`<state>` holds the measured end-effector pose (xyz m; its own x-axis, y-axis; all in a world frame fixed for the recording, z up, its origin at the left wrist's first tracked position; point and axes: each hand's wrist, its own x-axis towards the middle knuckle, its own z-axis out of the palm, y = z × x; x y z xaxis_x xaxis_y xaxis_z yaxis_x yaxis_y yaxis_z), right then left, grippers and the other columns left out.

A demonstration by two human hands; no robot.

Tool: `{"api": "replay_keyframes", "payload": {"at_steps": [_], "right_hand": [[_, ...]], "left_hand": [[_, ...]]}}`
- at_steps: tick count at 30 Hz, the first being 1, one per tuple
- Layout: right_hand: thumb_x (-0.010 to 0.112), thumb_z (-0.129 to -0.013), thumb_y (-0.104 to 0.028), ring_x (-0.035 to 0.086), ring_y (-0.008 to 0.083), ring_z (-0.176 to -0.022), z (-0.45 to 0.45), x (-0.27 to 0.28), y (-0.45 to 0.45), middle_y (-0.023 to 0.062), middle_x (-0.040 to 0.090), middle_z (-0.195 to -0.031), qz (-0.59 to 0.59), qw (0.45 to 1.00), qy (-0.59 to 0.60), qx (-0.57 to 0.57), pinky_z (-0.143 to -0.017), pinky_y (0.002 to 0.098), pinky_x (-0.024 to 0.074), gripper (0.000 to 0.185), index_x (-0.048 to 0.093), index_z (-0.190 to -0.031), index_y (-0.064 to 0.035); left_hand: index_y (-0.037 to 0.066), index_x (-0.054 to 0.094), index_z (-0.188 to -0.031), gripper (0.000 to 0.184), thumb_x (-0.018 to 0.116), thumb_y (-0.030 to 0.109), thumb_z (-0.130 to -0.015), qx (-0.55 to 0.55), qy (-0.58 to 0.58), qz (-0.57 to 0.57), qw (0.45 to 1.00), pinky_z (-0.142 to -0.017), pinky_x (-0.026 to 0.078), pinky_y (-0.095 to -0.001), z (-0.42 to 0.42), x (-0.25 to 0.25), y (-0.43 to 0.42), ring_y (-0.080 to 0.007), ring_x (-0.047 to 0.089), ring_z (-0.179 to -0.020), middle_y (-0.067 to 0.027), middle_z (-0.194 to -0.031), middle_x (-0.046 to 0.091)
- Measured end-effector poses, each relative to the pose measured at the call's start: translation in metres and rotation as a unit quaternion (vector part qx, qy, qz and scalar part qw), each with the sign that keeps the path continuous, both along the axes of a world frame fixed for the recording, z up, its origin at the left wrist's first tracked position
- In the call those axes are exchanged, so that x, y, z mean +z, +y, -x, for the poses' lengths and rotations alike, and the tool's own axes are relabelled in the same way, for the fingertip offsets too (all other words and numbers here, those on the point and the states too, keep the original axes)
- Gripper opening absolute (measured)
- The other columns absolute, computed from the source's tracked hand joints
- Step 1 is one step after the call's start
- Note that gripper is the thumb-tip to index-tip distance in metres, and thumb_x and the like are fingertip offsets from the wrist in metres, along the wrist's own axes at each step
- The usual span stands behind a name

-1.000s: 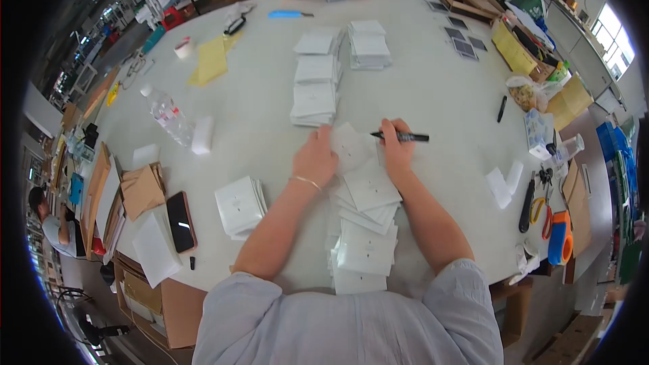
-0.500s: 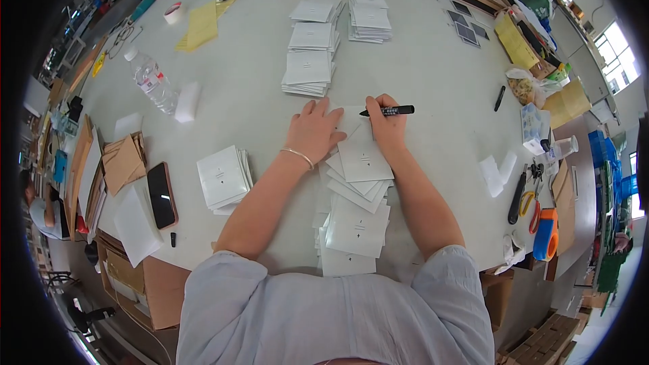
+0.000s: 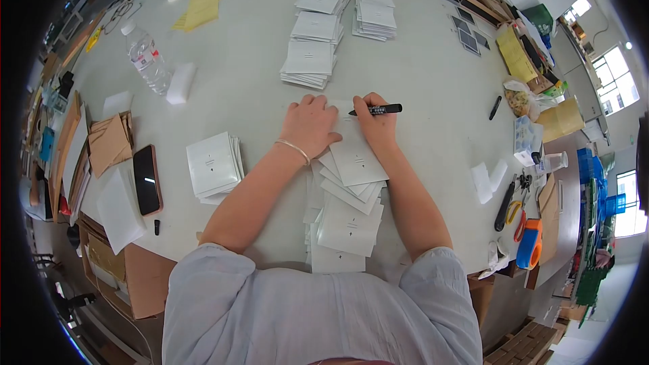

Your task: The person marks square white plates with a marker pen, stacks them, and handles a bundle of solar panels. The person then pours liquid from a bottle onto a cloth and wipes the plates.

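Note:
Fingers spread, my left hand (image 3: 309, 126) lies flat on the left side of a white sheet between my hands. My right hand (image 3: 376, 122) is closed around a black marker (image 3: 387, 109), its tip at the sheet's upper part. A spread pile of white squares (image 3: 350, 223) with small printed marks runs from under my hands toward my body. Beyond my left hand stand stacks of similar squares (image 3: 308, 58), with another stack (image 3: 375, 15) to their right. One more stack (image 3: 213, 165) sits left of my left forearm.
On the left are a water bottle (image 3: 146, 58), a white block (image 3: 181, 83), a phone (image 3: 147, 180) and brown cardboard (image 3: 110, 142). Scissors (image 3: 517, 208), orange tape (image 3: 530, 243) and a second marker (image 3: 495, 107) are on the right. Yellow paper (image 3: 203, 5) lies at the far left.
My left hand has gone from closed fingers at the sheet's edge to spread flat on it. The marker's tip has come onto the sheet. The view has tilted down, and the person opposite is mostly out of view.

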<state>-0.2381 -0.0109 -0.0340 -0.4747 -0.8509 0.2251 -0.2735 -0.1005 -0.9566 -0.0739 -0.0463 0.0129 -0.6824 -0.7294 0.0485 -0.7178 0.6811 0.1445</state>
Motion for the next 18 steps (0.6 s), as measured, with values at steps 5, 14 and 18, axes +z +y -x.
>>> {"api": "replay_keyframes", "payload": {"at_steps": [5,14,18], "right_hand": [[0.065,-0.082,-0.018,0.042,0.0105,-0.05,0.001,-0.003,-0.002,0.0031,0.051,-0.055,-0.01,0.996,0.089,-0.001,-0.049,0.0287,0.036,0.024,0.055,-0.068,-0.0018],[0.065,-0.082,-0.02,0.049,0.0147,-0.051,-0.001,0.001,-0.003,0.0056,0.057,-0.058,-0.034,0.991,0.131,-0.003,-0.051,0.0297,0.0399,0.023,0.056,-0.07,-0.0028],[0.066,-0.081,-0.021,0.053,0.0174,-0.052,0.0,0.001,-0.003,0.0073,0.06,-0.061,-0.044,0.989,0.144,-0.002,-0.052,0.0305,0.0417,0.022,0.057,-0.072,-0.0031]], "left_hand": [[0.01,0.065,-0.095,0.036,0.07,0.04,-0.074,-0.026,0.013,-0.023,0.999,-0.079,0.044,-0.0398,-0.001,-0.001,-0.003,-0.0226,0.054,-0.097,-0.0061,-0.096,0.056],[0.01,0.065,-0.094,0.036,0.07,0.04,-0.075,-0.021,0.007,-0.035,0.999,-0.08,0.045,-0.041,0.0,0.004,-0.002,-0.0234,0.054,-0.097,-0.0071,-0.098,0.057],[0.01,0.065,-0.094,0.036,0.07,0.039,-0.075,-0.02,0.009,-0.038,0.999,-0.08,0.045,-0.041,0.0,0.003,-0.002,-0.0233,0.054,-0.097,-0.0072,-0.098,0.057]]}}
